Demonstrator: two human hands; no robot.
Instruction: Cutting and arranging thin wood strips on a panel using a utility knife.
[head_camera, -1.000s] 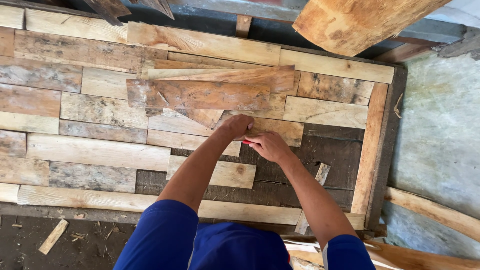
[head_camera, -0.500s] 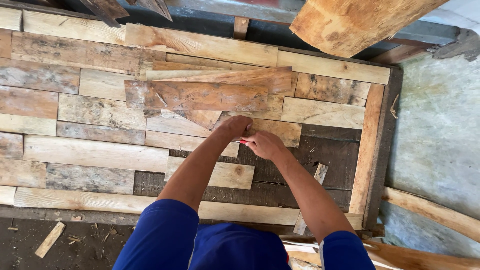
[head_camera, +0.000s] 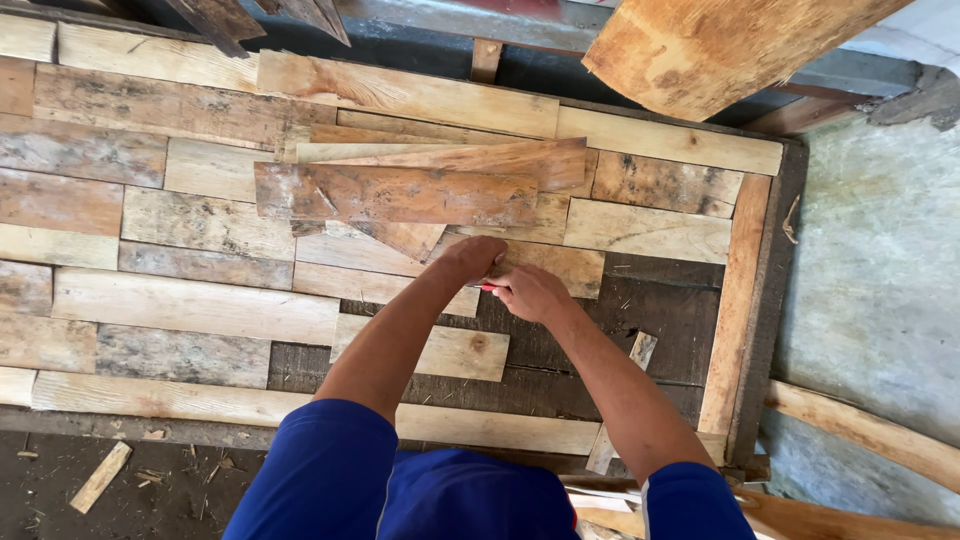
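Both arms reach out from blue sleeves over a panel of mismatched wooden planks (head_camera: 190, 305). My left hand (head_camera: 470, 256) rests fingers-down on a pale plank (head_camera: 545, 262) near the panel's middle. My right hand (head_camera: 530, 292) is closed beside it, and a small red object (head_camera: 487, 288), pencil-like, shows between the two hands; only its tip is visible. A loose stack of brown boards (head_camera: 400, 192) lies just beyond the hands.
Dark backing (head_camera: 660, 310) shows where planks are absent at the right. A small wood offcut (head_camera: 640, 350) lies there. A vertical plank (head_camera: 735, 300) edges the panel's right side. A thick beam (head_camera: 700, 50) hangs at top right. Scrap wood (head_camera: 100, 478) lies on the dirt floor.
Hands stay together at the same spot on the plank; the view has shifted only slightly.
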